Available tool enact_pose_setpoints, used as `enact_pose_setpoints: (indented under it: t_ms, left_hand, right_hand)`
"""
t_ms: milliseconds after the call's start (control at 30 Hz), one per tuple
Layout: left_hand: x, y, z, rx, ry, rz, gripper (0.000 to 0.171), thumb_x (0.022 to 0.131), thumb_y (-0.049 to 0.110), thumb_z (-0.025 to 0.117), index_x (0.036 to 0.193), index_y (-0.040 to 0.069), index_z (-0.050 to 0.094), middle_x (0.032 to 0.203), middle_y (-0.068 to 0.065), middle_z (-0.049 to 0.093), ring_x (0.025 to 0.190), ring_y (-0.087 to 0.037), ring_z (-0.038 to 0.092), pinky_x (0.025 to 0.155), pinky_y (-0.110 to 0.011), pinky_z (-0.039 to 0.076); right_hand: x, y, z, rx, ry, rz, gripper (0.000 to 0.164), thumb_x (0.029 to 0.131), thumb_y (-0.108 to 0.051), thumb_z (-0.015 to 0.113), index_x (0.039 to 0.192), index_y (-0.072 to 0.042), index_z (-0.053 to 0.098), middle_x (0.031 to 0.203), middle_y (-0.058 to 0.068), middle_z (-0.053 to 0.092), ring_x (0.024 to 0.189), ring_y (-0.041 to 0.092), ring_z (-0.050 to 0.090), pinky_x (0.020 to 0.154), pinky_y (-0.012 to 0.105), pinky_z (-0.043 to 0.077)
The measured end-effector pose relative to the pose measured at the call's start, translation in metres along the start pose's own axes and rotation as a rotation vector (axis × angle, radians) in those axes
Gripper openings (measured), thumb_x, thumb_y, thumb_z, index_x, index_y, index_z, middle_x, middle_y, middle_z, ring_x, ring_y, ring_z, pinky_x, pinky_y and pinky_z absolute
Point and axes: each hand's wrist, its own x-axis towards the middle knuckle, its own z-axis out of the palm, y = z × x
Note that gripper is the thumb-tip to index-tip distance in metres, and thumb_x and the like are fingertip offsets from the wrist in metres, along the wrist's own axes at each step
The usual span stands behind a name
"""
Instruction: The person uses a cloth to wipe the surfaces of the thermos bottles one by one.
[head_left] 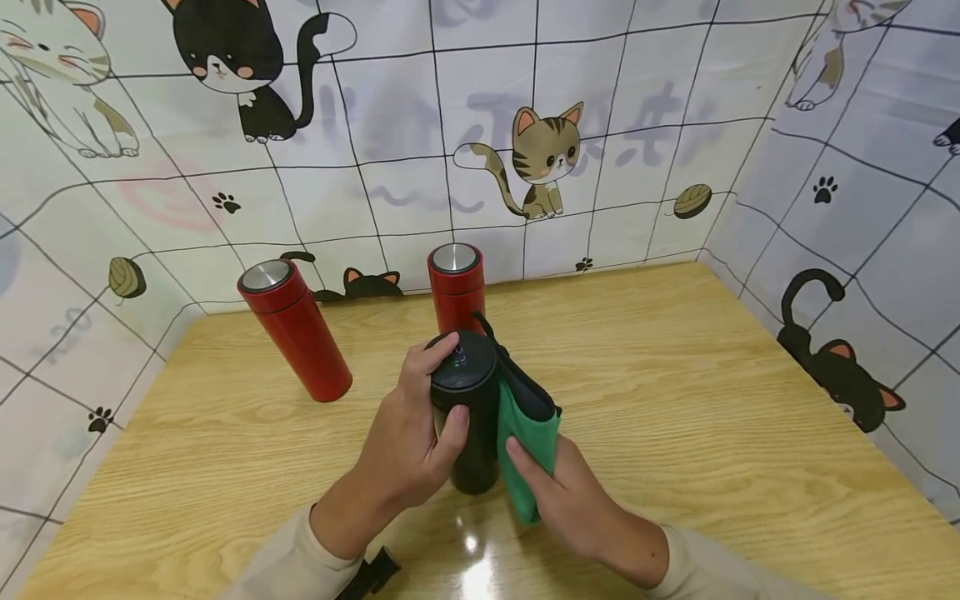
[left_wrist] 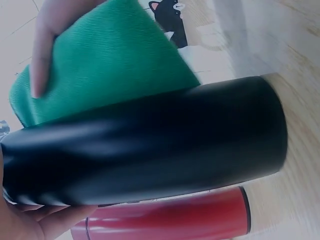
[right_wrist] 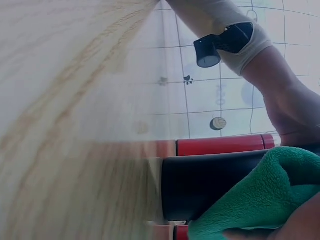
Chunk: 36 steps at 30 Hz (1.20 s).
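Observation:
A black thermos [head_left: 477,442] with a dark lid stands near the middle of the table in the head view. My left hand [head_left: 408,437] grips its upper part, thumb and fingers around the lid end. On its other side my right hand [head_left: 573,504] holds a folded green cloth [head_left: 525,433] with a black part at its top. The cloth lies against the thermos's side. In the left wrist view the green cloth [left_wrist: 110,65] touches the black thermos [left_wrist: 150,145] along its length. The right wrist view shows the cloth [right_wrist: 255,200] covering part of the thermos [right_wrist: 210,180].
One red thermos [head_left: 300,337] stands at the back left of the wooden table [head_left: 675,400]. Another red thermos [head_left: 457,287] is right behind the black one, partly hidden by it. A cat-patterned sheet [head_left: 397,108] lines the back and sides. The left wrist wears a black strapped device [right_wrist: 225,42].

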Motion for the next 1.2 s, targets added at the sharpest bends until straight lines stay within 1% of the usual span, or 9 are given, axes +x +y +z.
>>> enact_pose_setpoints:
  t_ms: [133, 233, 467, 567, 700, 833, 1033, 1067, 1200]
  left_hand:
    - [0.0, 0.0, -0.001, -0.015, 0.0, 0.014, 0.058, 0.099, 0.033, 0.047, 0.15, 0.011, 0.03, 0.133, -0.015, 0.051, 0.103, -0.021, 0.061, 0.09, -0.039, 0.057]
    - [0.001, 0.0, 0.0, -0.025, 0.007, 0.035, 0.058, 0.103, 0.044, 0.045, 0.148, 0.011, 0.031, 0.129, -0.014, 0.051, 0.101, -0.019, 0.061, 0.085, -0.036, 0.058]
    - [0.003, -0.001, 0.0, -0.038, 0.052, 0.02, 0.066, 0.096, 0.054, 0.055, 0.141, 0.009, 0.037, 0.122, -0.014, 0.054, 0.095, -0.02, 0.063, 0.065, -0.024, 0.056]
    - [0.004, -0.002, -0.001, -0.023, 0.074, -0.011, 0.07, 0.091, 0.053, 0.066, 0.138, 0.008, 0.039, 0.126, -0.015, 0.057, 0.106, -0.024, 0.066, 0.068, -0.028, 0.059]
    - [0.005, -0.002, -0.003, 0.012, 0.083, -0.038, 0.076, 0.084, 0.046, 0.078, 0.136, 0.007, 0.038, 0.129, -0.016, 0.058, 0.115, -0.028, 0.066, 0.08, -0.037, 0.061]
    - [0.004, -0.001, -0.002, 0.001, 0.086, -0.041, 0.08, 0.083, 0.042, 0.08, 0.136, 0.005, 0.034, 0.134, -0.018, 0.056, 0.119, -0.031, 0.064, 0.094, -0.043, 0.057]
    - [0.0, -0.001, -0.006, -0.045, 0.044, -0.04, 0.062, 0.101, 0.05, 0.048, 0.139, 0.004, 0.031, 0.141, -0.018, 0.053, 0.122, -0.03, 0.063, 0.1, -0.047, 0.053]
    - [-0.001, 0.0, -0.007, -0.047, 0.032, -0.038, 0.061, 0.102, 0.051, 0.042, 0.139, 0.004, 0.031, 0.141, -0.018, 0.053, 0.118, -0.028, 0.065, 0.097, -0.044, 0.055]
    - [0.0, 0.0, -0.01, -0.033, 0.017, -0.015, 0.057, 0.103, 0.047, 0.041, 0.139, 0.004, 0.032, 0.14, -0.018, 0.053, 0.105, -0.024, 0.066, 0.079, -0.033, 0.058]
  right_hand:
    - [0.001, 0.001, -0.001, -0.023, -0.022, 0.058, 0.032, 0.109, -0.02, 0.036, 0.133, -0.004, 0.05, 0.11, 0.014, 0.061, 0.098, 0.021, 0.06, 0.088, 0.026, 0.052]
    - [0.0, -0.001, -0.003, -0.02, -0.018, 0.078, 0.033, 0.11, -0.021, 0.035, 0.132, -0.002, 0.049, 0.112, 0.015, 0.061, 0.1, 0.022, 0.059, 0.089, 0.025, 0.051]
    - [-0.004, -0.007, -0.003, 0.006, 0.022, -0.004, 0.03, 0.109, -0.014, 0.035, 0.133, 0.002, 0.045, 0.105, 0.015, 0.055, 0.099, 0.013, 0.055, 0.088, 0.024, 0.05]
    - [-0.004, -0.009, -0.003, 0.028, 0.04, -0.061, 0.028, 0.107, -0.008, 0.037, 0.13, 0.005, 0.046, 0.1, 0.013, 0.054, 0.095, 0.009, 0.054, 0.085, 0.024, 0.05]
    - [-0.004, -0.01, -0.001, 0.037, 0.032, -0.079, 0.029, 0.107, -0.006, 0.038, 0.133, 0.005, 0.046, 0.104, 0.014, 0.055, 0.098, 0.008, 0.054, 0.087, 0.023, 0.049]
    - [-0.004, -0.006, 0.0, 0.034, -0.003, -0.053, 0.039, 0.108, -0.01, 0.038, 0.146, -0.002, 0.04, 0.124, 0.016, 0.057, 0.113, 0.012, 0.054, 0.096, 0.021, 0.047]
    - [0.0, -0.003, 0.003, 0.033, -0.039, 0.031, 0.041, 0.109, -0.018, 0.039, 0.148, -0.008, 0.039, 0.135, 0.009, 0.057, 0.121, 0.018, 0.054, 0.102, 0.022, 0.046]
    - [0.001, -0.003, 0.003, 0.031, -0.04, 0.049, 0.04, 0.109, -0.02, 0.039, 0.147, -0.008, 0.04, 0.135, 0.009, 0.057, 0.12, 0.017, 0.055, 0.102, 0.023, 0.046]
    - [0.0, -0.004, 0.003, 0.013, -0.028, 0.083, 0.039, 0.109, -0.022, 0.039, 0.145, -0.007, 0.044, 0.133, 0.008, 0.059, 0.119, 0.017, 0.056, 0.101, 0.023, 0.047]
